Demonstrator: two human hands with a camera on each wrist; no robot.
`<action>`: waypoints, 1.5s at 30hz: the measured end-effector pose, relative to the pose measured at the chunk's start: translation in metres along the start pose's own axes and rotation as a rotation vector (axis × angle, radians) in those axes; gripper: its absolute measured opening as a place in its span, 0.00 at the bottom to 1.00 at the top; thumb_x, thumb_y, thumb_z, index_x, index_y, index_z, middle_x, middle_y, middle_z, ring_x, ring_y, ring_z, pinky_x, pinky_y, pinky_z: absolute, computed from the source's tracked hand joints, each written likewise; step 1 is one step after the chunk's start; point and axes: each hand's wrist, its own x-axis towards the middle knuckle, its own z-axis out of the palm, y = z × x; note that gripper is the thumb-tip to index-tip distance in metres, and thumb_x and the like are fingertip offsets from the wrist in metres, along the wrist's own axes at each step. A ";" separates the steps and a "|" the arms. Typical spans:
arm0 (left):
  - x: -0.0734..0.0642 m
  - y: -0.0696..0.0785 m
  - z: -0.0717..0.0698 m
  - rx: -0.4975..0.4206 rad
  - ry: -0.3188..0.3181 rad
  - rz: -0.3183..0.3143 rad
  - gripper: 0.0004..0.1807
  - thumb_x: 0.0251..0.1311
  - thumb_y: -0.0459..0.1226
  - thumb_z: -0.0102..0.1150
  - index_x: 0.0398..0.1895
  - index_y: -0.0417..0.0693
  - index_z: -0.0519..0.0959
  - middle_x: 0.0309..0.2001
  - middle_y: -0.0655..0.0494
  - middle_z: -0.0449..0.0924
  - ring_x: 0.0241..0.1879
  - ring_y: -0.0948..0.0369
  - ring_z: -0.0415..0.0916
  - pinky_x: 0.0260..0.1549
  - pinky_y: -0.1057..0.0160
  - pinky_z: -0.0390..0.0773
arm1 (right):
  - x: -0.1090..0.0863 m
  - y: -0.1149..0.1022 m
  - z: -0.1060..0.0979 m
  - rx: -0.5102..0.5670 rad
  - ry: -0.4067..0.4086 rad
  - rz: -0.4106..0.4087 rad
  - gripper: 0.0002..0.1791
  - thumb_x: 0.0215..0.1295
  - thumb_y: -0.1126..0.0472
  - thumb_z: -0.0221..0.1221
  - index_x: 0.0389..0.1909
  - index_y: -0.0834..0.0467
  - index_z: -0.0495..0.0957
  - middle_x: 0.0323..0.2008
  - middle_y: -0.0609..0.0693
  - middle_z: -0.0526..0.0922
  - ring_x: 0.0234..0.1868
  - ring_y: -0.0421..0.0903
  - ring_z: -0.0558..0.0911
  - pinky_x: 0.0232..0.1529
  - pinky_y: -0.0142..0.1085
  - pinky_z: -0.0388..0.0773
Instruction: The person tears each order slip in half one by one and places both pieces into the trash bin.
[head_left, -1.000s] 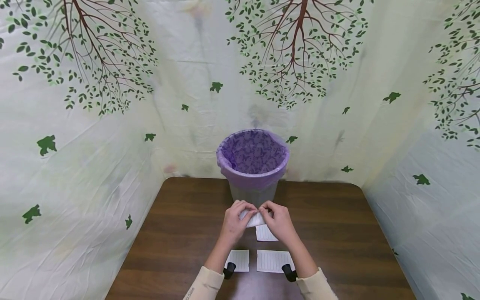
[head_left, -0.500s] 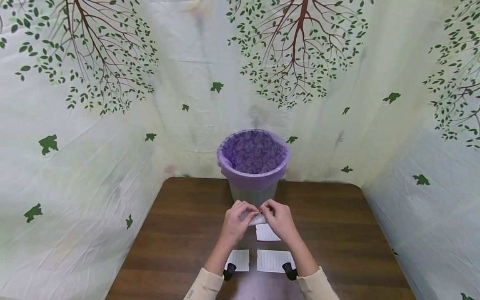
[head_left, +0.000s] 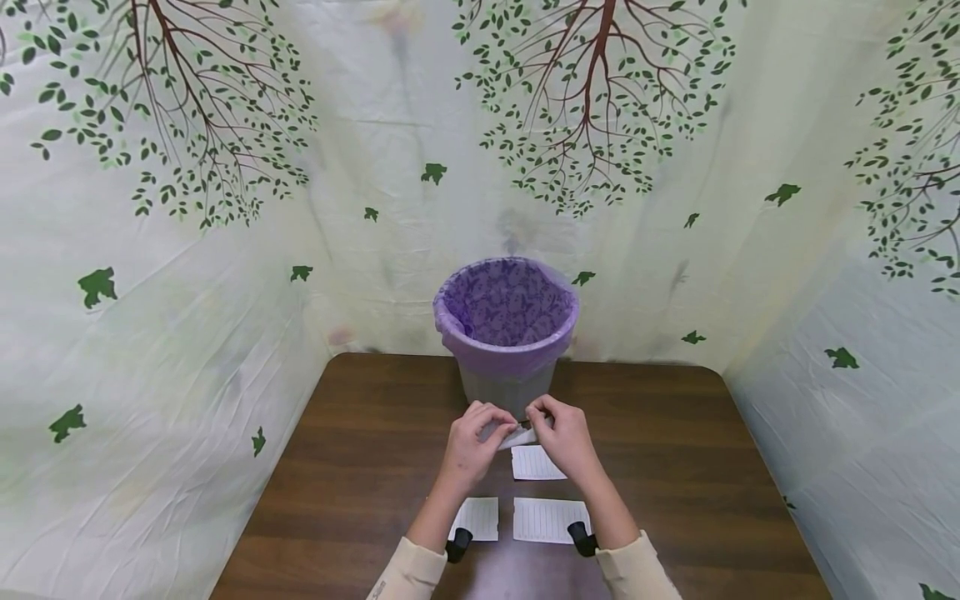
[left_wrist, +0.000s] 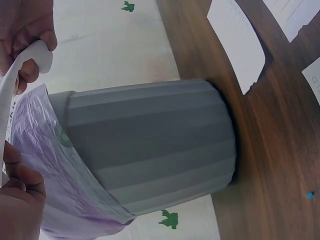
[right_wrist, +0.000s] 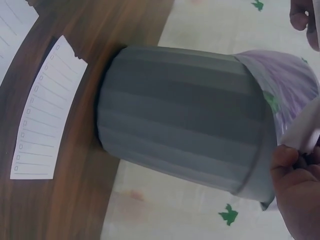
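Pale cloth (head_left: 367, 75) printed with branches and green leaves is hanging behind a brown wooden table (head_left: 360, 483). Toward the table's far edge, a grey bin (head_left: 498, 387) is standing upright, with a purple liner (head_left: 495, 358) folding down over its rim. In front of the bin, a white paper (left_wrist: 42, 56) is being held up off the table: the left hand (head_left: 470, 446) is pinching one side of it between thumb and fingers, and the right hand (head_left: 564, 439) is pinching the other side, where an end is curling over. The two hands are hovering side by side, fingertips close but apart. Below them, three lined sheets (head_left: 546, 521) are lying on the table, partly hidden from the head camera by the arms. Light sleeves (head_left: 408, 571) are ending partway up the forearms
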 end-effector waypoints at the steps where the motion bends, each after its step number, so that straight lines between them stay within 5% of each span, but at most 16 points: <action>1: 0.000 0.001 0.000 -0.005 0.002 0.000 0.04 0.60 0.32 0.74 0.35 0.49 0.89 0.32 0.59 0.89 0.35 0.62 0.77 0.35 0.69 0.76 | 0.000 0.001 0.000 -0.007 0.003 -0.005 0.06 0.68 0.67 0.67 0.30 0.55 0.85 0.23 0.45 0.83 0.23 0.33 0.71 0.28 0.28 0.70; 21: 0.003 0.006 -0.013 -0.079 0.040 -0.046 0.02 0.60 0.30 0.74 0.34 0.45 0.88 0.32 0.57 0.89 0.37 0.57 0.81 0.41 0.64 0.81 | 0.000 0.025 -0.010 -0.057 0.027 0.050 0.06 0.71 0.64 0.66 0.31 0.55 0.84 0.20 0.44 0.77 0.23 0.38 0.71 0.27 0.29 0.67; 30: 0.003 0.004 -0.016 -0.057 0.027 -0.082 0.02 0.61 0.31 0.74 0.35 0.44 0.88 0.33 0.56 0.89 0.39 0.57 0.81 0.42 0.70 0.79 | 0.000 0.024 -0.013 -0.043 0.038 0.083 0.06 0.69 0.64 0.67 0.31 0.56 0.85 0.21 0.45 0.78 0.24 0.46 0.74 0.28 0.30 0.68; 38: 0.010 0.004 -0.017 0.024 0.046 -0.107 0.02 0.63 0.33 0.74 0.35 0.45 0.88 0.33 0.57 0.89 0.38 0.61 0.81 0.38 0.70 0.79 | 0.007 0.015 -0.017 -0.028 0.074 0.027 0.05 0.68 0.66 0.67 0.31 0.55 0.85 0.22 0.45 0.79 0.24 0.38 0.71 0.26 0.28 0.68; 45: 0.030 0.009 -0.021 0.018 0.094 -0.086 0.05 0.59 0.28 0.74 0.33 0.46 0.88 0.31 0.55 0.88 0.35 0.61 0.78 0.37 0.71 0.77 | 0.024 0.000 -0.026 -0.008 0.089 -0.042 0.04 0.68 0.68 0.67 0.33 0.58 0.86 0.22 0.46 0.79 0.23 0.36 0.70 0.26 0.28 0.68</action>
